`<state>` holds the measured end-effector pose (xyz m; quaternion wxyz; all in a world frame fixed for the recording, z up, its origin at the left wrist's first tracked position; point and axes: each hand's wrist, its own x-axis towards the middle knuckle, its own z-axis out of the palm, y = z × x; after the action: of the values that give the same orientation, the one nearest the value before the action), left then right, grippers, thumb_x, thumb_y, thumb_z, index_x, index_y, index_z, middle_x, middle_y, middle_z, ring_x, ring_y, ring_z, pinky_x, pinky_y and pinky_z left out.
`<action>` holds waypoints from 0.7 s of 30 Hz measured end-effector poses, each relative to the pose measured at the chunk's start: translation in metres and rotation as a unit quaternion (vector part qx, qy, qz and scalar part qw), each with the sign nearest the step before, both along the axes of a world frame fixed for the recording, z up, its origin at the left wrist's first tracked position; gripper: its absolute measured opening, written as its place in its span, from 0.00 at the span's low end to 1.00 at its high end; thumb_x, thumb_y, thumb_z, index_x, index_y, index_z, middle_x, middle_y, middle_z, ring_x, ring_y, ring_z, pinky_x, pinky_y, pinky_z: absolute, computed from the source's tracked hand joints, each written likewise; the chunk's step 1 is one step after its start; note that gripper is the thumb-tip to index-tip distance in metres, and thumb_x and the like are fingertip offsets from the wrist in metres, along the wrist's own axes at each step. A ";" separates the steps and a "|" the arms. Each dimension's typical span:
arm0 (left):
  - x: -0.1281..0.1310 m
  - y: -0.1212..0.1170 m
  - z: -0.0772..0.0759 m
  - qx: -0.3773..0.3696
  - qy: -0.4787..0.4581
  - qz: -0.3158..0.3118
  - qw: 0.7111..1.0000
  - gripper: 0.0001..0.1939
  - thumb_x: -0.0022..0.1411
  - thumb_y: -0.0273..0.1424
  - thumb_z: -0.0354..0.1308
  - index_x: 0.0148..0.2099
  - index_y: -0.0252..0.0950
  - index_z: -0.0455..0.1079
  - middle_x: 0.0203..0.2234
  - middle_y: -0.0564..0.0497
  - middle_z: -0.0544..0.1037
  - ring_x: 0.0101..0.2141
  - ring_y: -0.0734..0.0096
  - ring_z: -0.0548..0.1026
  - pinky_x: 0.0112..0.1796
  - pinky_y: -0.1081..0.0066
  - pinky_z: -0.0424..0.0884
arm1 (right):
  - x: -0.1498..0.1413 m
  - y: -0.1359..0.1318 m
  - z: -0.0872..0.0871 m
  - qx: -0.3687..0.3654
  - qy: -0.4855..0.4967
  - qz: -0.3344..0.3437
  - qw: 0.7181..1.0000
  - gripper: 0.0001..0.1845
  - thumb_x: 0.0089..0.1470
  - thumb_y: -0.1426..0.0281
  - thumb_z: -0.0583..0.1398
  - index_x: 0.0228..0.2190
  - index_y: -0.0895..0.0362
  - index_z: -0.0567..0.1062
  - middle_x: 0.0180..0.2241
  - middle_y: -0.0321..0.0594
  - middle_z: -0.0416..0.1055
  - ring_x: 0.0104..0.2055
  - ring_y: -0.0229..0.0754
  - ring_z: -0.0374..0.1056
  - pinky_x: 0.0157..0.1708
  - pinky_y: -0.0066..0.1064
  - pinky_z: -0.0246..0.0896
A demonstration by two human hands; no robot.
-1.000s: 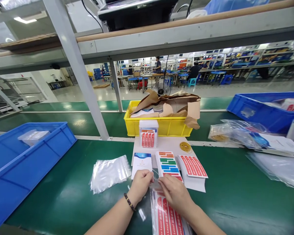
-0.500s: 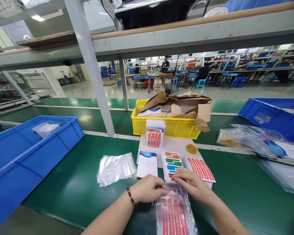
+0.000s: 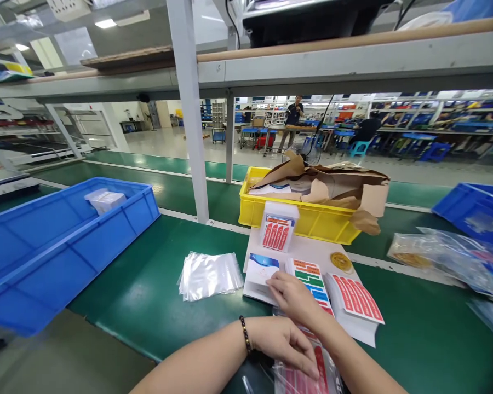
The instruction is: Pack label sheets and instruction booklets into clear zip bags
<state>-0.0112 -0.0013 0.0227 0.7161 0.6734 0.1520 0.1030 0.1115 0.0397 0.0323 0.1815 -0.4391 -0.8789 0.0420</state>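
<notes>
My right hand [image 3: 296, 298] reaches across to a stack of white booklets [image 3: 258, 269] with a blue top band, its fingers pinched together at the right edge. My left hand [image 3: 285, 345], with a beaded bracelet on the wrist, hangs lower with loosely curled fingers, apart from one another. Beneath it are clear bags with red-striped sticker sheets [image 3: 302, 380], partly covered by both arms. Close to my right forearm are a stack of coloured sticker sheets [image 3: 312, 282] and a stack of red sticker sheets [image 3: 357, 298].
Clear plastic bags [image 3: 211, 275] lie left of the booklets. A blue bin [image 3: 66, 241] stands at the left, a yellow bin [image 3: 304, 221] with torn brown paper behind. A clear box of stickers [image 3: 278, 227] and yellow rubber bands [image 3: 340, 262] sit before it. A post [image 3: 189, 109] rises behind.
My right hand has moved left from the coloured stickers to the booklets. My left hand has let go of the bag edge and shifted lower. The view has turned left.
</notes>
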 end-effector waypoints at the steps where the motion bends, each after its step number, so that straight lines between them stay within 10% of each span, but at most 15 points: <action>1: 0.000 0.001 0.001 -0.031 -0.012 0.036 0.999 0.28 0.41 0.53 0.55 0.34 0.34 0.73 0.18 0.55 0.67 0.18 0.81 0.60 0.21 0.78 0.56 | 0.009 0.001 0.005 0.023 0.029 -0.015 0.999 0.14 0.54 0.73 0.48 0.34 0.57 0.73 0.33 0.43 0.69 0.36 0.41 0.64 0.36 0.33 0.60; 7: 0.000 0.018 -0.005 -0.319 -0.121 0.148 0.928 0.44 0.48 0.60 0.31 0.50 0.31 0.62 0.14 0.53 0.67 0.10 0.78 0.60 0.13 0.78 0.48 | 0.066 -0.035 0.044 0.018 0.107 0.009 0.994 0.14 0.53 0.71 0.51 0.40 0.50 0.71 0.38 0.43 0.68 0.41 0.44 0.64 0.38 0.34 0.61; 11: 0.004 0.020 -0.012 -0.377 -0.069 0.175 0.907 0.28 0.51 0.45 0.46 0.42 0.24 0.66 0.13 0.50 0.68 0.11 0.74 0.63 0.13 0.75 0.53 | 0.083 -0.059 0.060 -0.139 0.098 0.064 0.983 0.13 0.54 0.69 0.50 0.36 0.51 0.73 0.37 0.43 0.69 0.40 0.44 0.65 0.38 0.34 0.62; 21: 0.010 0.007 -0.023 -0.295 -0.082 0.186 0.934 0.22 0.40 0.39 0.63 0.35 0.27 0.71 0.26 0.45 0.75 0.29 0.68 0.72 0.34 0.69 0.65 | 0.113 0.050 0.012 -0.114 0.037 -0.198 0.973 0.16 0.45 0.67 0.55 0.37 0.59 0.73 0.37 0.46 0.71 0.40 0.48 0.65 0.40 0.37 0.57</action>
<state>-0.0015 0.0057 -0.0007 0.8603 0.3811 0.2391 0.2398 0.2243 0.0894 0.0440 0.1673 -0.6204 -0.7565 0.1216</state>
